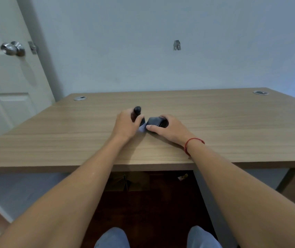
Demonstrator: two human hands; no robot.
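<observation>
1. Left hand (125,124) near the table's middle, fingers curled tight round a dark handle (137,110).
2. Handle's long axis along the 6-to-12 o'clock line, rounded end toward 12 o'clock, away from the body and clear of the fist; upright or leaning, too blurred to tell.
3. Pale blue scrap (142,129) at the fist's 4 o'clock, flat on the table, lower end of the handle against it.
4. Right hand (170,127) just at 3 o'clock of the left, gripping a dark block (154,122): fingers hooked over its far top, thumb stretched along its near edge, tip toward 9 o'clock.
5. Block's long axis across, 9 to 3 o'clock, its 9 o'clock end just beside the handle.
6. Red string bracelet (193,141) on the right wrist.
7. Table (214,122) of light wood grain, with one round metal cable port (80,98) at the far 10 o'clock corner and another port (260,92) at 2 o'clock.
8. Pale blue wall (143,59) behind, with a small grey patch (176,45) at 12 o'clock.
9. White panelled door (8,86) at 10 o'clock, with a metal knob (12,48).
10. Dark wood floor (152,212) under the table.
</observation>
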